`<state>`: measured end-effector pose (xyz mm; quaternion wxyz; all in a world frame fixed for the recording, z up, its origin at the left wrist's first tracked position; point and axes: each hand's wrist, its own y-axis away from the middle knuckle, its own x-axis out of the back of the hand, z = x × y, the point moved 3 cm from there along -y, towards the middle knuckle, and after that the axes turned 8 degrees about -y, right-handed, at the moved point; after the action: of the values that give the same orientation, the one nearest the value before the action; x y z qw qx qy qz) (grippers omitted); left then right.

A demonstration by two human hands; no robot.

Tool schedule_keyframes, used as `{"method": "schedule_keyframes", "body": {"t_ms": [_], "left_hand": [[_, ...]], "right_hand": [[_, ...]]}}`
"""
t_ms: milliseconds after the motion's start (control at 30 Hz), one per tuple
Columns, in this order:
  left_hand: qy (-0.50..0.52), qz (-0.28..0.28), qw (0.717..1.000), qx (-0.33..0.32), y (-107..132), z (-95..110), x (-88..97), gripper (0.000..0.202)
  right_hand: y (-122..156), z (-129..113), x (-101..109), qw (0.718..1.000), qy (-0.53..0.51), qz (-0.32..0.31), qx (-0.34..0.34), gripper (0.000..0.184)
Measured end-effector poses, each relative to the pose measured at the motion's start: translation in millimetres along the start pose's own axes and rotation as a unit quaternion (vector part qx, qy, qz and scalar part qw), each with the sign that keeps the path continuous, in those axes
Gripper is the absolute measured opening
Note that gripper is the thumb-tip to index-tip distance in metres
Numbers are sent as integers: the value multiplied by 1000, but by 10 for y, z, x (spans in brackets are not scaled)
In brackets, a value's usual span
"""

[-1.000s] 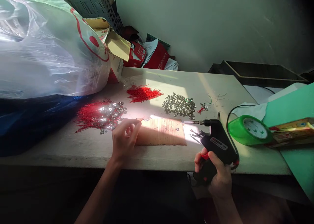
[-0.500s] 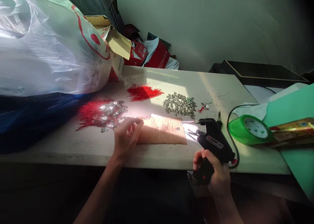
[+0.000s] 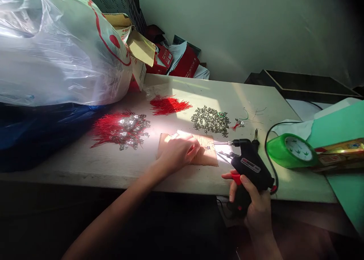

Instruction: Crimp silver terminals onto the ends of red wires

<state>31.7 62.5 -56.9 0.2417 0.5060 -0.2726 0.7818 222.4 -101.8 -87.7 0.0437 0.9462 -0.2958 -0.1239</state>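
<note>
My right hand is wrapped round the grip of a black soldering gun with a red trigger. One finger is stretched out by the trigger. The gun's thin metal tip points left, over the right end of a piece of brown cardboard. My left hand lies over the cardboard with its fingers curled together; whatever they pinch is hidden. A small metal piece rests on the cardboard just right of those fingers. Beyond it is a pile of small metal pieces.
Red wires with metal ends lie at left, a bundle of red wires behind. A large plastic bag bulges over the table's left side. A green tape roll and a black cable sit at right.
My left hand has moved right, from the cardboard's left edge to over its middle. On the soldering gun, my right index finger has straightened and the red trigger now shows.
</note>
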Motion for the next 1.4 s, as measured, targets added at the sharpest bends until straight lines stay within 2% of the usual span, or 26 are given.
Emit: {"method": "schedule_keyframes", "body": {"t_ms": [267,500,667,933,1133,1400], "left_hand": [[-16,5,1000,26,1,-71,-137,33],[16,-17,1000,7,-1,-54,-135,32],[30,-23,999,18,-2,-48,-145,30],[8,-7,1000,18,-16,-51,-156,33],[-6,-16,1000,19,-31,-37,-143,34],[19,1,1000,12,-21,-45,-159,35]], "right_hand": [[-4,14,-30,999,38,12,-16,47],[-29,46,-29,997,74,6,5,42],[-8,27,-19,995,97,-10,23,42],[12,-2,-43,995,102,-8,12,43],[38,0,-10,994,110,-9,-1,43],[37,-21,-27,994,112,-18,-3,42]]}}
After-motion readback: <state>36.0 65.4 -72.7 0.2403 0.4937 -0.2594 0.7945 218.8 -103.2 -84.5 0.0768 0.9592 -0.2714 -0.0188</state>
